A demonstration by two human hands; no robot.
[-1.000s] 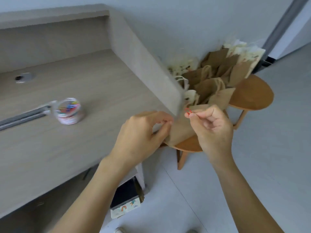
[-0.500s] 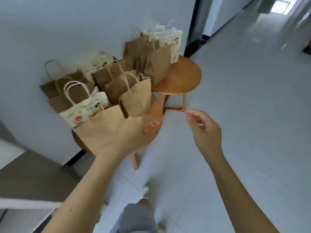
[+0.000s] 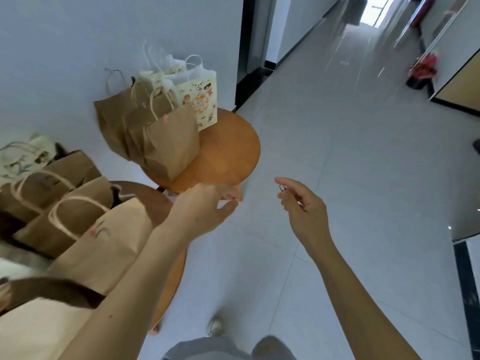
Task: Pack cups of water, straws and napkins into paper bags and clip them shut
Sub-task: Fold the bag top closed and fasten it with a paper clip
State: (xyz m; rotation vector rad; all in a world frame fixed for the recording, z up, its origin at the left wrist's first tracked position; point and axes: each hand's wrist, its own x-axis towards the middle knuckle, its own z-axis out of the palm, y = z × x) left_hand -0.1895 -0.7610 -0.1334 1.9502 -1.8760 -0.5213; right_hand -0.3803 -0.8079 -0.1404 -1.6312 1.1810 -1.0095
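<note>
My right hand (image 3: 302, 207) pinches a small red paper clip (image 3: 282, 188) between thumb and fingertips, above the floor. My left hand (image 3: 205, 207) hovers with relaxed fingers over the edge of the near round wooden table (image 3: 145, 201) and holds nothing. Several brown paper bags (image 3: 78, 216) with twisted handles stand on that near table at the left. More brown paper bags (image 3: 166, 141) and a white printed bag (image 3: 202, 100) stand on the far round wooden table (image 3: 228, 152), against the wall.
A pale wall runs along the left. A tiled corridor floor (image 3: 350, 165) stretches ahead and to the right. A dark door frame (image 3: 246, 48) stands behind the far table. A red thing (image 3: 423, 68) lies on the floor far right. My legs and one shoe (image 3: 217, 327) show below.
My view swung from the desk to the two round tables and the corridor. My left hand let go of the brown bag it held. My right hand kept the red clip.
</note>
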